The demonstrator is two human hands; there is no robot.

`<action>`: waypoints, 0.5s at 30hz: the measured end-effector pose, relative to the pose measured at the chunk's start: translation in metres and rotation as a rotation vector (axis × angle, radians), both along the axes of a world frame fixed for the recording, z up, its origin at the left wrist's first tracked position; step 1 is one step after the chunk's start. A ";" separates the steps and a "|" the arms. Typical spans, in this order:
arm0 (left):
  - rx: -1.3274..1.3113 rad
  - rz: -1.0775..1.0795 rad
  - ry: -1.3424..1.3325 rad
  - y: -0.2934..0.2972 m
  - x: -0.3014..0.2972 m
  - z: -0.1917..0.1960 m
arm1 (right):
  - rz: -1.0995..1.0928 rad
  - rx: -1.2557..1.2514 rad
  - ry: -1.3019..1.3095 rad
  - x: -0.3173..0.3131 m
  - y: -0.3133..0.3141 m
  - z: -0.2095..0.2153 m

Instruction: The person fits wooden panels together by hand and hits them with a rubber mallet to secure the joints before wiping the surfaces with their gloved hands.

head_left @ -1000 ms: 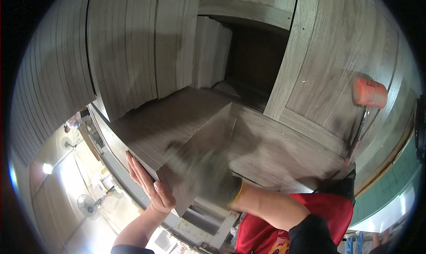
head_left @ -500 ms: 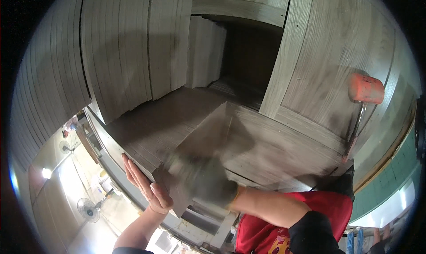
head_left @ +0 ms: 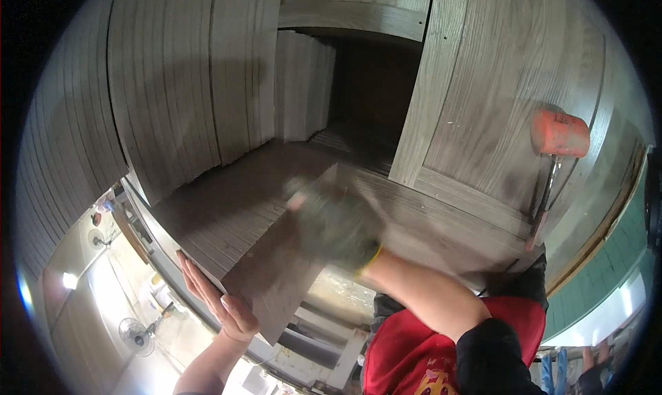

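Note:
My bare left hand (head_left: 224, 302) lies with its fingers straight and together along the outer left end of a stack of grey wood-grain boards (head_left: 214, 229). My right hand (head_left: 338, 226), in a grey-green work glove with a yellow cuff, is smeared by motion above the inner edge of that stack. Its fingers are too blurred to tell whether they hold anything. Beside the stack, a grey wood-grain panel (head_left: 455, 222) lies under and to the right of my gloved hand.
A mallet with an orange head (head_left: 562, 134) rests on a framed grey panel (head_left: 510, 105) at the right. Tall stacks of grey strips (head_left: 186, 71) stand at the far left, beside a dark gap (head_left: 376, 98). Fans (head_left: 136, 334) show beyond, lower left.
My gloved right hand has swept farther away from me and slightly right. My left hand stays against the stack's end, while the whole view has shifted a little.

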State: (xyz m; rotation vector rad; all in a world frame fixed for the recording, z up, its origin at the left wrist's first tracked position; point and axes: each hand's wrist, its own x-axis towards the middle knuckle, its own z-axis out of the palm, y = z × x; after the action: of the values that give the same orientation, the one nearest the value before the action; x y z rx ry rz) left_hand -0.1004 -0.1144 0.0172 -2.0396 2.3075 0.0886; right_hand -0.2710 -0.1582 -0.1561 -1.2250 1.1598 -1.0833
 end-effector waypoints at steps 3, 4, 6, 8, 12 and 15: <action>0.010 -0.008 0.012 -0.001 -0.002 0.001 | 0.117 0.357 0.265 -0.011 -0.018 -0.082; 0.012 -0.012 0.036 -0.002 -0.003 -0.002 | 0.112 0.337 0.376 -0.012 -0.018 -0.102; 0.017 -0.009 0.029 -0.001 -0.001 0.000 | 0.175 0.348 0.411 -0.005 -0.021 -0.110; 0.015 -0.009 0.029 -0.001 0.001 0.001 | 0.187 0.338 0.413 0.002 -0.018 -0.114; 0.015 -0.021 0.040 -0.004 -0.005 -0.004 | 0.359 0.337 0.460 0.005 -0.014 -0.117; 0.018 -0.020 0.026 -0.003 0.002 -0.003 | 1.026 0.118 0.490 -0.009 -0.029 -0.001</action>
State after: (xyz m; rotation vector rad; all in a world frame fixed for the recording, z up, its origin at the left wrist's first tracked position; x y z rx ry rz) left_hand -0.0983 -0.1169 0.0139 -2.0181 2.3332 0.1345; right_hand -0.2801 -0.1874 -0.1567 -1.7356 0.7218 0.0581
